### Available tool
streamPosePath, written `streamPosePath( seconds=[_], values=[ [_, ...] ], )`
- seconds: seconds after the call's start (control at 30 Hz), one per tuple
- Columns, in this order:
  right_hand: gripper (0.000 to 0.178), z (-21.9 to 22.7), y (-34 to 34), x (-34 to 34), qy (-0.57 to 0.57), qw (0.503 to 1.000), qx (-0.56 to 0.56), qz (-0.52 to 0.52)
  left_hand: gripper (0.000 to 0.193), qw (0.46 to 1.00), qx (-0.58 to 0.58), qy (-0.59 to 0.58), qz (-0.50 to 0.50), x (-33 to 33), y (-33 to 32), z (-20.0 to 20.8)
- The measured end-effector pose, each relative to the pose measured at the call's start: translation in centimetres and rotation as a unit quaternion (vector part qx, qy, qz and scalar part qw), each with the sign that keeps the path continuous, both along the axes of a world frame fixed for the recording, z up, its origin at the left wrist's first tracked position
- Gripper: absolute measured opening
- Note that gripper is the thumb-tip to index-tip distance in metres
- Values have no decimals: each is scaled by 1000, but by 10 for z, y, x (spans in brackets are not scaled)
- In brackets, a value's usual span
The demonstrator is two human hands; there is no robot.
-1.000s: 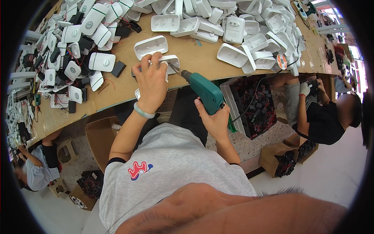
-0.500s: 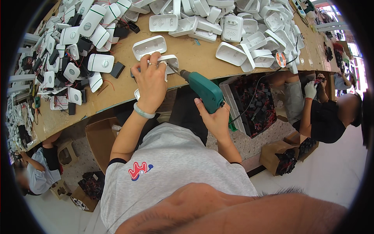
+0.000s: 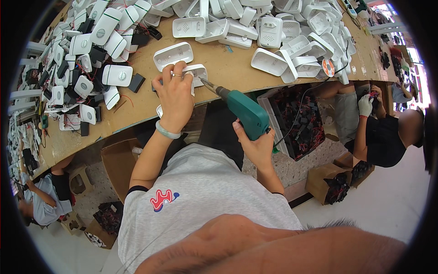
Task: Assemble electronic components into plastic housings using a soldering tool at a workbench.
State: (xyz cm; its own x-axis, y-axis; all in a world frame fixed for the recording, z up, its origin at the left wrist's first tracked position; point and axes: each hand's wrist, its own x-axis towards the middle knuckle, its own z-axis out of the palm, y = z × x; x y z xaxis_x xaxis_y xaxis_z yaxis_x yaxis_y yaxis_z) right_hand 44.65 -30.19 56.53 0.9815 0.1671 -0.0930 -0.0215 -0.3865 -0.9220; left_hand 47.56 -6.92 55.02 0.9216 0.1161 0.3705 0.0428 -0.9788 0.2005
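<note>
My right hand [image 3: 256, 148] is closed around the grip of a green soldering gun [image 3: 246, 111]. Its narrow metal tip points left, close to a white plastic housing [image 3: 199, 73] at the table's near side. The fingers of my left hand [image 3: 177, 102] are curled down over the left part of that housing and hide what lies beneath them. Just beyond my fingers a white housing shell [image 3: 173, 55] lies open side up. Below my left hand, a small piece of another white part [image 3: 159, 111] shows at the table edge.
Housing shells [image 3: 269, 63] are heaped at the back and right. Finished-looking white units with black blocks and red wires [image 3: 117, 75] crowd the left of the cardboard-coloured table [image 3: 228, 61]. A crate of black parts [image 3: 296, 123] stands below right. Co-workers [image 3: 381, 137] sit at both sides.
The soldering gun and my right hand have shifted slightly right and down, drawing the tip back a little from the housing. My left hand stays nearly in place.
</note>
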Motion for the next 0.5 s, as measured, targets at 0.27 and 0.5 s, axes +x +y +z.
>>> streamPosePath(
  seconds=[0.27, 0.5],
  values=[
    [16, -3, -4, -4, -43, 996, 81, -22, 34, 1000, -12, 13, 0, 0, 0, 0],
    [16, 1, -5, -7, -24, 995, 95, -36, 30, 1000, 4, 15, 1, 0, -2, 2]
  ],
)
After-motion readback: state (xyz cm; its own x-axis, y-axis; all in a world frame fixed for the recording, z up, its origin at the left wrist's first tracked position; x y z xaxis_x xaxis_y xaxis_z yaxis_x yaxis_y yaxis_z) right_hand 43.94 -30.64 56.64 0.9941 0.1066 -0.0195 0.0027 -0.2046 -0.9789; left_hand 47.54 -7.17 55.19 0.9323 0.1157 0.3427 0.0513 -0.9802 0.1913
